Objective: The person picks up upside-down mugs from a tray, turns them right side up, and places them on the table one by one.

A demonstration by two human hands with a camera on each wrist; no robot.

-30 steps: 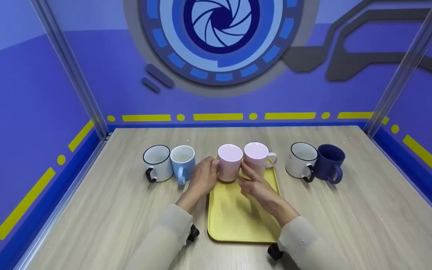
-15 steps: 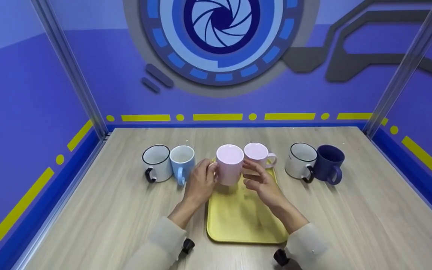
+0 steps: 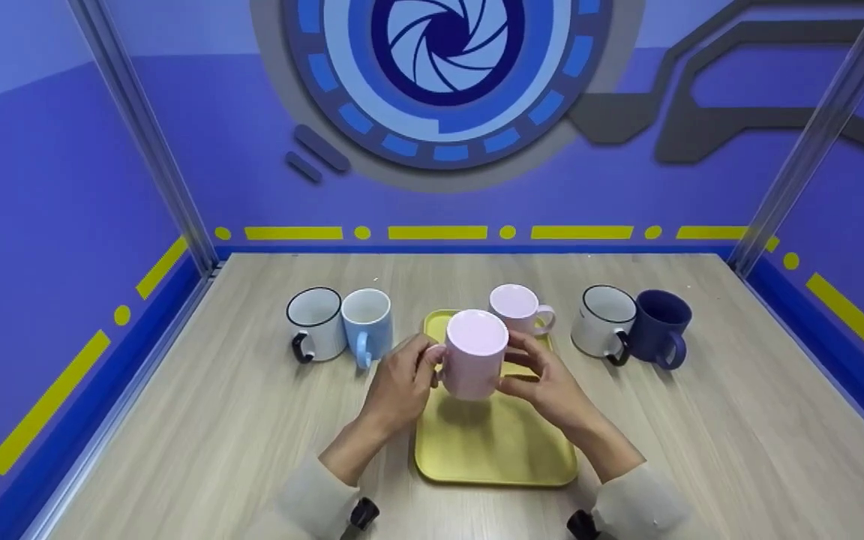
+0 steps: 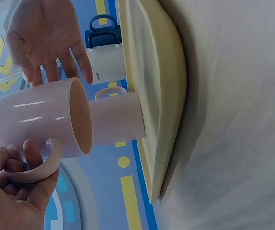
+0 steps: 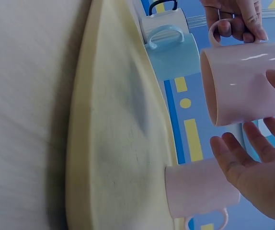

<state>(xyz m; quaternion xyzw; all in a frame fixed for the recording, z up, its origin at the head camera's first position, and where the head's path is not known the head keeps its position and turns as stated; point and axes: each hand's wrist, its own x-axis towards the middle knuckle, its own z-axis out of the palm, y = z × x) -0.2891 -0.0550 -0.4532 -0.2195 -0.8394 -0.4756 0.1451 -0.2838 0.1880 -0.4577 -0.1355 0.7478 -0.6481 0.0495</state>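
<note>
My left hand (image 3: 400, 379) grips the handle of a pink mug (image 3: 475, 367), which is lifted above the yellow tray (image 3: 496, 461). In the left wrist view the mug's lower end looks like its open mouth, so it appears upside down. At the mug's other side my right hand (image 3: 548, 382) touches the wall with thumb and extended fingers; its palm shows in the left wrist view. A second pink mug (image 3: 514, 301) stands at the tray's far right corner, partly hidden behind the held one, its handle pointing right.
Left of the tray stand a white mug with a black handle (image 3: 315, 326) and a light blue mug (image 3: 368, 326). On the right are another white mug (image 3: 601, 322) and a dark blue mug (image 3: 658, 326). Blue-purple panels (image 3: 177, 150) border the table's back and sides.
The held pink mug has risen off the tray's far end and come nearer to the person, slightly rightward. Both hands moved with it, and the right hand's fingers shifted along its side.
</note>
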